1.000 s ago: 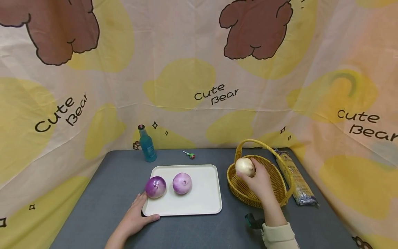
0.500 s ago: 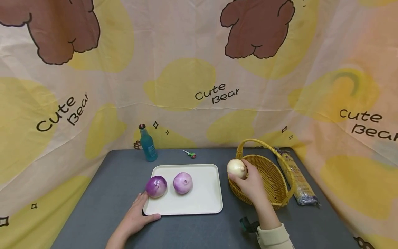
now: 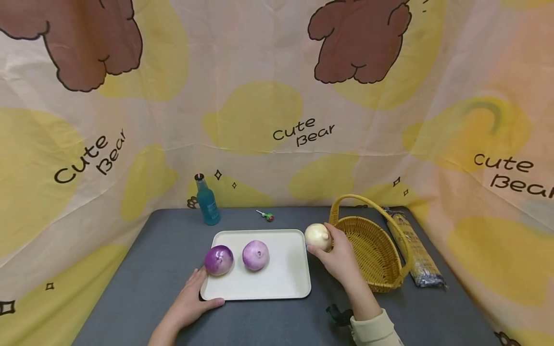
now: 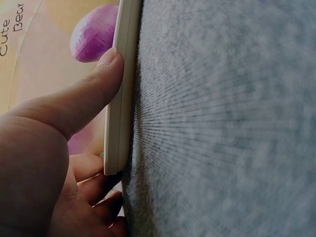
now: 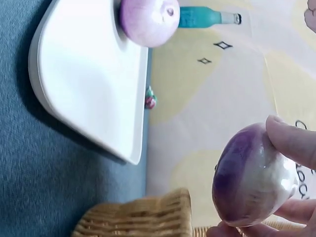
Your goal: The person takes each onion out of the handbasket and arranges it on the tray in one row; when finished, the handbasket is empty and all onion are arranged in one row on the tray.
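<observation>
My right hand holds an onion between thumb and fingers, at the tray's right edge in the head view. This onion looks pale from above; the right wrist view shows purple skin on its far side. My left hand grips the front left corner of a white rectangular tray, thumb along the front rim and fingers at the left side. Two more onions lie on the tray: a deep purple onion near the left edge, and a lighter purple onion beside it.
A yellow wicker basket with a tall handle stands right of the tray, partly behind my right hand. A long plastic packet lies beyond it. A blue bottle and a small lollipop are at the back, before a printed cloth.
My right hand has carried the onion leftward, from over the basket to the tray's right edge. My left hand stays at the tray's corner.
</observation>
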Motion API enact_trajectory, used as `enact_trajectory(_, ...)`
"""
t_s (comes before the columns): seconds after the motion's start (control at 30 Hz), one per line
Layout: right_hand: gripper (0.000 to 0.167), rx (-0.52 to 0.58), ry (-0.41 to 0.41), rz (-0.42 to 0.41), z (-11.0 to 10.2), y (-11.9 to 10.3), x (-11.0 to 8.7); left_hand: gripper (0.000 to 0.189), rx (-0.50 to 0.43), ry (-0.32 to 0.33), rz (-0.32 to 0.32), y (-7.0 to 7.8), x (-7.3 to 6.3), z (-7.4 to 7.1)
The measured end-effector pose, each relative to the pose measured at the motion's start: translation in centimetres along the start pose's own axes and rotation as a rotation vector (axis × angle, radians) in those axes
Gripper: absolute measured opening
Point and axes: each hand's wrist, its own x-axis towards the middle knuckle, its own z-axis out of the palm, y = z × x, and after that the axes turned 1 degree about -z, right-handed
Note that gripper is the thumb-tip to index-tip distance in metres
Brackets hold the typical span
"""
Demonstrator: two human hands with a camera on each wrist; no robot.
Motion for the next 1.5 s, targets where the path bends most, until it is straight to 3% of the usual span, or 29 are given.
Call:
enact_trajectory(0.17, 0.078, 0.004, -0.018, -0.036, 1.2, -0.6, 0.0, 0.116, 0.003, -0.001, -0.011, 0.0, -0.1, 0.0)
enact_trajectory(0.9, 0.075, -0.02, -0.097, -0.058, 5.1, -2.1, -0.2, 0.12, -0.006, 0.0, -0.018, -0.2, 0.1, 0.1)
enact_trajectory(1.17, 0.077, -0.068, -0.108, -0.08, 6.6, -1.9, 0.1, 0.118, 0.008, -0.009, -0.017, 0.0, 0.1, 0.1)
enact_trajectory(1.5, 0.077, -0.113, -0.14, -0.032, 8.4, -0.8, 0.7, 0.117, 0.012, -0.013, -0.021, -0.1, 0.2, 0.1)
